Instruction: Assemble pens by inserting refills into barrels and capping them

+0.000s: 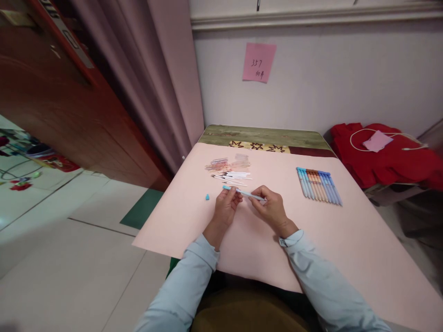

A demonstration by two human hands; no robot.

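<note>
Both of my hands hold one light blue pen (pixel 245 193) level above the pink sheet (pixel 346 240) that covers the table. My left hand (pixel 226 206) pinches its left part, and my right hand (pixel 270 207) pinches its right end. A small blue cap (pixel 207 197) lies on the sheet to the left of my left hand. Just beyond my hands lie several white refills (pixel 233 177) and a heap of small clear and orange parts (pixel 226 164). To the right, a row of several finished pens (pixel 319 185), blue and orange, lies side by side.
The table stands against a white wall with a pink note (pixel 259 62) on it. A red cloth with a white cable (pixel 384 154) lies at the right. A curtain (pixel 155 83) and a dark wooden door (pixel 51 92) are at the left, above a tiled floor.
</note>
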